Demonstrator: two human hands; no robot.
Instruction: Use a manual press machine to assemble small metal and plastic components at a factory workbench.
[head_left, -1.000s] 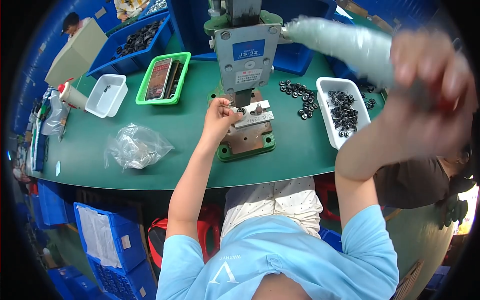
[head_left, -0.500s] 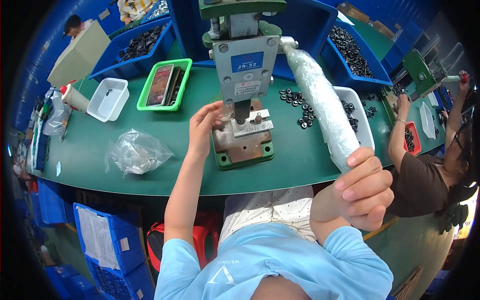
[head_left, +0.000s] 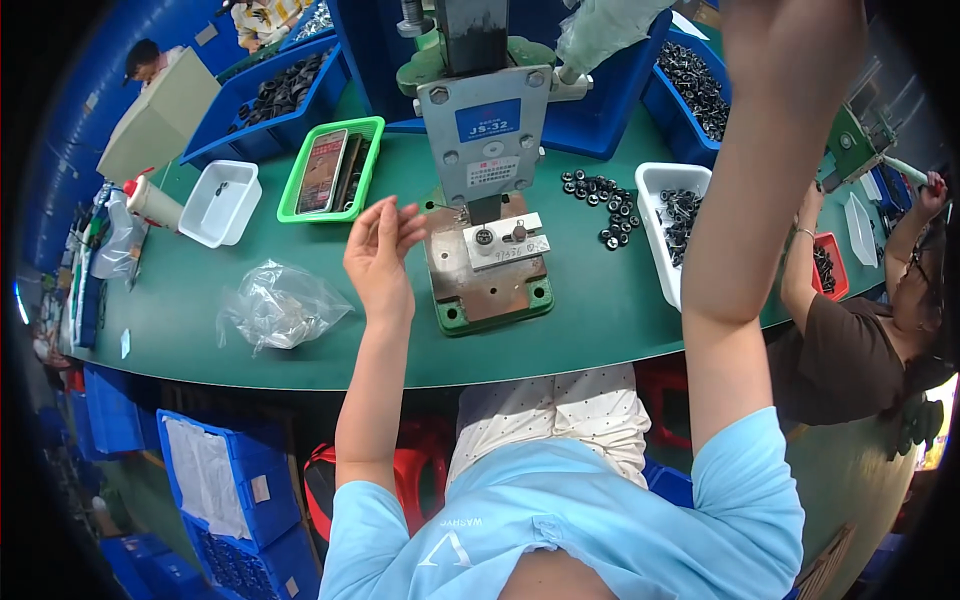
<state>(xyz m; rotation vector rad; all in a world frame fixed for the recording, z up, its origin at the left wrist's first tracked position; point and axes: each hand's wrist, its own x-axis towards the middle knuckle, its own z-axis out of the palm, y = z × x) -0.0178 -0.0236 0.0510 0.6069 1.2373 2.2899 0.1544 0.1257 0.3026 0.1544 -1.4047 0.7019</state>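
My left hand (head_left: 382, 262) is open beside the press base (head_left: 450, 285), fingers loosely spread with nothing visible in them. A green hand press (head_left: 485, 135) stands before me, its ram raised off a metal fixture block (head_left: 508, 243). In the block's left hole sits a small dark round part (head_left: 484, 237). The press lever (head_left: 605, 35), wrapped in clear plastic, tilts up and out at the top edge. My right hand (head_left: 795, 25) is raised at that edge, blurred and cut off; its fingers and any contact with the lever are hidden.
Small black round parts (head_left: 605, 205) lie right of the press, beside a white tray (head_left: 650, 215) of dark parts. Leftward are a clear plastic bag (head_left: 280, 310), a green basket (head_left: 340, 212) holding a phone, and a white tray (head_left: 215, 235). A co-worker (head_left: 850, 350) sits at right.
My right hand has swung upward and the lever has risen with it. The ram has lifted off the block, uncovering the round part. My left hand has drawn back slightly to the left.
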